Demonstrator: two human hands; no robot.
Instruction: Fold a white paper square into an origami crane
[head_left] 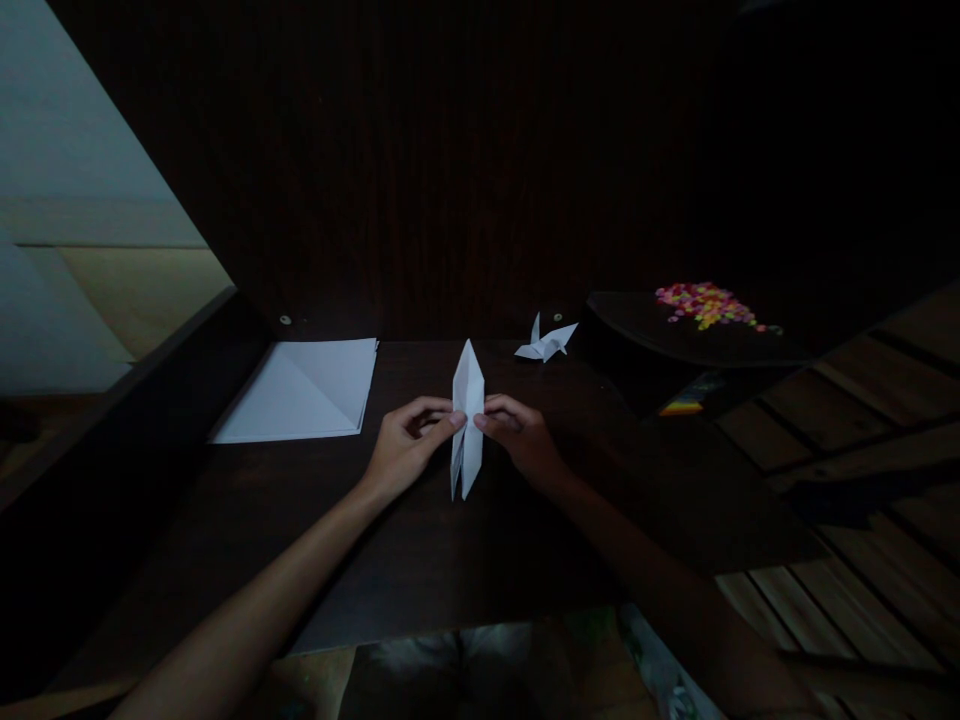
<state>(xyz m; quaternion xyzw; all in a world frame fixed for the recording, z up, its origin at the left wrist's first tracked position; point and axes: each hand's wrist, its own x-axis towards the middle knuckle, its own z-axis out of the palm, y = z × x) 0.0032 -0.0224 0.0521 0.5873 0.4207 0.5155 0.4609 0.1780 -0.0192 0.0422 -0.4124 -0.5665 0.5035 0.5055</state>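
A narrow piece of folded white paper (469, 385) stands upright between my hands, pointed at the top and split into two legs at the bottom. My left hand (411, 440) pinches its left edge, thumb in front and fingers curled behind. On the opposite edge, my right hand (525, 440) grips it the same way, the thumb near the middle crease. The fingertips behind the paper are hidden. Beyond my right hand sits a finished-looking white paper crane (546, 344). To the left lies a small stack of white paper sheets (307, 390) with a diagonal crease on top.
The dark wooden desk (390, 590) has a tall back panel (450, 180) and a raised left side edge (112, 420). At the right, a curved dark shelf (630, 318) bears a heap of small colourful pieces (709, 304). Wooden slats (885, 400) show beyond it.
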